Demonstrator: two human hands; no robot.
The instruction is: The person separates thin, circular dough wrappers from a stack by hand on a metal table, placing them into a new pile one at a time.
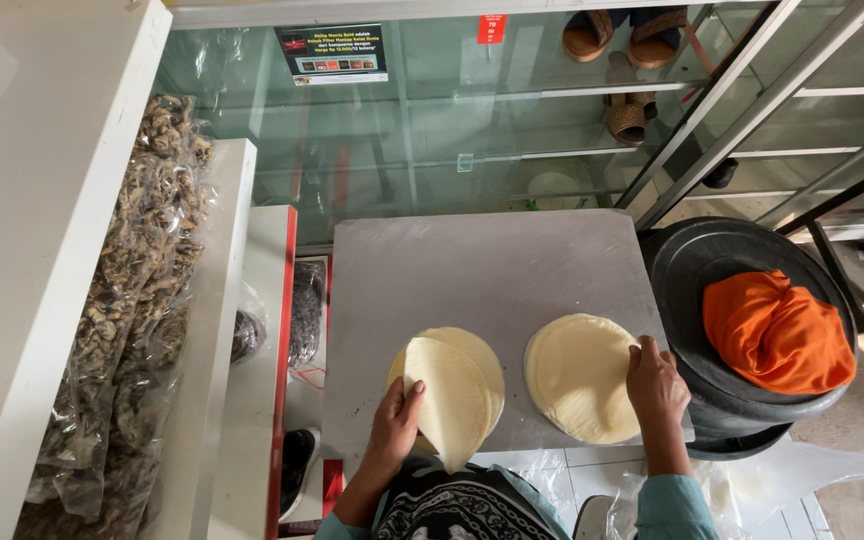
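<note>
Lifting one wrapper (449, 398), two hands (397, 420), two stacks (580, 376)

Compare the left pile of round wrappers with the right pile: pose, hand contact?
The left pile has its top sheet lifted and tilted, pinched by the left hand; the right pile lies flat, the right hand resting on its edge. Left looks shifted, sheets offset; right looks neatly aligned. Both are pale yellow, round, on the grey board.

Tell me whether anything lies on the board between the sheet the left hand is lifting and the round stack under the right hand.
Nothing visible does. The left hand holds a thin pale sheet tilted up off the left stack; only a bare strip of grey board separates it from the right stack, whose edge the right hand touches.
</note>
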